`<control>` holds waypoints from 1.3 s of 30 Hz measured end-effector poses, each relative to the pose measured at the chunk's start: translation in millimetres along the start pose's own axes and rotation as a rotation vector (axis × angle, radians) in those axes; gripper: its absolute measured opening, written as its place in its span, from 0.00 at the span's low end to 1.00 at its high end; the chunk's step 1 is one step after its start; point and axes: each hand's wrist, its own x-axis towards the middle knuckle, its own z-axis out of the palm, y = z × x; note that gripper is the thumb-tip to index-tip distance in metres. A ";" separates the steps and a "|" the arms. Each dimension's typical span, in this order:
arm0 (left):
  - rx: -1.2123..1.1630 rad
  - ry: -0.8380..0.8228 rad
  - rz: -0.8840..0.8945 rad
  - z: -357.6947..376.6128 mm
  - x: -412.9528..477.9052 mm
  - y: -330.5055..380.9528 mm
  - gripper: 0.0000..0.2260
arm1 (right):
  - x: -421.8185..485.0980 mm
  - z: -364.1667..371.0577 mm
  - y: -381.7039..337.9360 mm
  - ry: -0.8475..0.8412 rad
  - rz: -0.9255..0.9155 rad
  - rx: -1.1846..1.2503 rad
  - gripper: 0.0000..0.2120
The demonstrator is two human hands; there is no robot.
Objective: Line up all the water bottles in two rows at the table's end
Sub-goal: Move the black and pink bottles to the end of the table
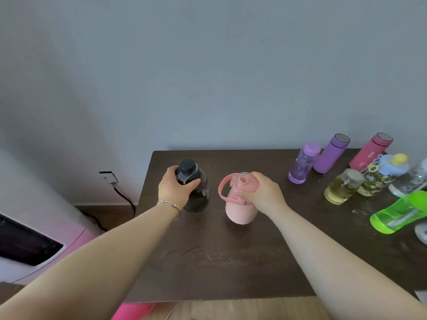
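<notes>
My left hand (175, 188) grips the neck of a black bottle (198, 195) standing upright near the left end of the dark wooden table (231, 262). My right hand (261, 192) holds the lid of a pink bottle (240, 209) with a strap handle, upright just right of the black one. Further right stand a clear purple bottle (302, 165), a purple flask (331, 155), a pink flask (369, 151), a yellow-tinted glass bottle (342, 188) and a patterned bottle with a blue lid (381, 176). A green bottle (397, 213) lies on its side.
A clear bottle (411, 179) is cut off at the right edge. The wall runs directly behind the table. Left of the table, a wall socket (108, 177) with a black cable and a pink-and-white appliance (34, 245) stand beside the table's left edge.
</notes>
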 end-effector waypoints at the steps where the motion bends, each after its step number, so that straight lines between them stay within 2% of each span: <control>1: -0.004 -0.011 0.008 -5.0 6.2 -2.1 0.26 | 0.5 4.6 -5.4 0.008 0.012 -0.003 0.25; 10: 0.001 -0.043 0.000 -19.7 62.9 -25.9 0.27 | 42.6 36.4 -42.5 0.026 0.025 0.015 0.23; 18: 0.026 0.005 -0.045 -6.5 137.0 -29.2 0.29 | 131.0 56.1 -64.7 0.031 -0.020 0.080 0.22; 27: 0.026 0.037 -0.051 20.6 218.2 -26.1 0.26 | 225.6 86.5 -75.3 0.058 0.035 0.085 0.24; 39: 0.052 0.056 -0.035 42.0 252.6 -23.7 0.25 | 267.6 110.1 -62.3 0.065 0.024 0.034 0.25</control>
